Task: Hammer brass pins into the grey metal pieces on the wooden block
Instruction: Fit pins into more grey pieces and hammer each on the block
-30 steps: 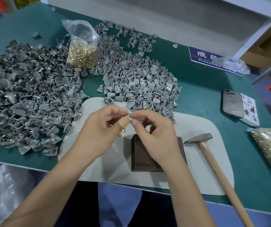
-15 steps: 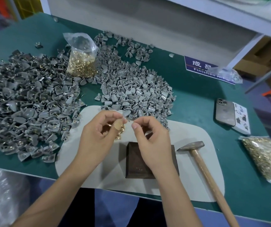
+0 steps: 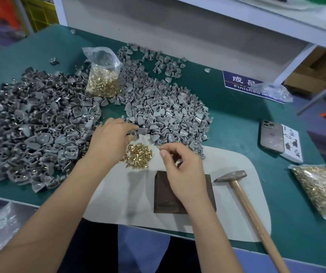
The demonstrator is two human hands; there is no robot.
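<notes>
The left hand (image 3: 111, 138) reaches to the near edge of the right-hand heap of grey pieces (image 3: 168, 113), its fingertips curled down onto a piece (image 3: 136, 134) there; whether they actually pinch it I cannot tell. The right hand (image 3: 181, 170) hovers over the far side of the block (image 3: 183, 192), fingers curled with thumb and forefinger close together; anything held between them is too small to see. Between the 2 hands, a loose pile of pins (image 3: 138, 155) lies on the pale mat (image 3: 126, 196). The hammer (image 3: 242, 196) lies on the mat just right of the block, head away from the person. A larger grey heap (image 3: 30, 127) fills the left of the green table (image 3: 237, 115). An upright bag of pins (image 3: 103, 79) stands between the heaps, another bag (image 3: 319, 190) lies at far right, beyond a phone (image 3: 271, 137).
</notes>
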